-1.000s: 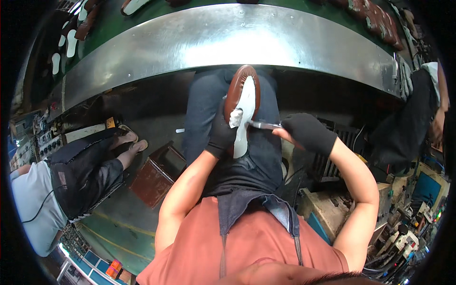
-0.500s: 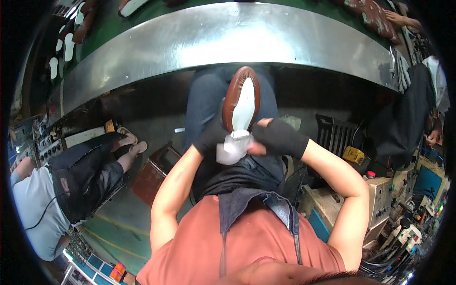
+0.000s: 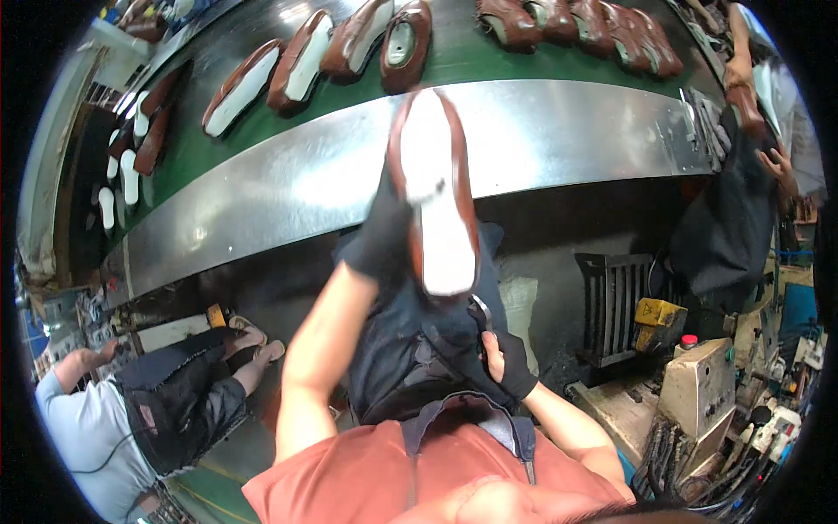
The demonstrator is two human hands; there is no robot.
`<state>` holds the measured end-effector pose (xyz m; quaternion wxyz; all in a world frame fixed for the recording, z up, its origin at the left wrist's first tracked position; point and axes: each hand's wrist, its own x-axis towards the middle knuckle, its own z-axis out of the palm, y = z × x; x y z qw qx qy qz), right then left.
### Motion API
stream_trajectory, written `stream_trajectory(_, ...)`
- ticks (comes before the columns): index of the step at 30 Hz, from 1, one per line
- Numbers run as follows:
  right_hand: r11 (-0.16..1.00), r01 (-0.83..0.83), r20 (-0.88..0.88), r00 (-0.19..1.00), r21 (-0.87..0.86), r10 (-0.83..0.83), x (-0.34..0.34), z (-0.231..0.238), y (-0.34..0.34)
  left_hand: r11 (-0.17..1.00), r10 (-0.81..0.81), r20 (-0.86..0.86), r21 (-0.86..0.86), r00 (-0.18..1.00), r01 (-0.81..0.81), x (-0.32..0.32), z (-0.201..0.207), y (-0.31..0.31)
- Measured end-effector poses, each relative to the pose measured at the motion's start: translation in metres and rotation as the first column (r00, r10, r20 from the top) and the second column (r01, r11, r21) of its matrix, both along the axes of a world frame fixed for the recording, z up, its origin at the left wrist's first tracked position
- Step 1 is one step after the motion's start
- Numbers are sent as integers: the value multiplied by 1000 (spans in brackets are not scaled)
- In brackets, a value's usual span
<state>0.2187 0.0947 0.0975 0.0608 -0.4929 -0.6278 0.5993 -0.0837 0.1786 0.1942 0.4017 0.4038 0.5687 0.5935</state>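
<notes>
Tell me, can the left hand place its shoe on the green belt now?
Probably yes. The left hand holds the shoe raised over the metal edge, and the green belt beyond has a free gap.

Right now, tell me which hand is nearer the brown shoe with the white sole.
Left. The left hand in its black glove grips the brown shoe by its side; the right hand sits low at the lap, well apart from it.
</notes>
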Motion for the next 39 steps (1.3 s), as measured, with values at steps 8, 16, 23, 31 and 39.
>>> stream_trajectory(8,993,-108,22,994,-44,109,-10,13,27,979,181,-478,168,860,-113,-24,-9,127)
stream_trajectory(16,983,-130,-124,982,129,145,-19,21,34,860,435,-515,-6,739,-510,-104,-70,202)
stream_trajectory(23,981,-189,-68,979,48,192,-14,19,29,825,543,-350,55,763,-562,-173,-105,214)
stream_trajectory(31,973,-217,-26,975,82,220,-18,19,29,736,180,-871,-188,457,-650,-86,-69,226)
stream_trajectory(39,1000,-9,-74,997,-15,8,-4,-6,18,977,211,107,0,972,-212,-117,-20,27)
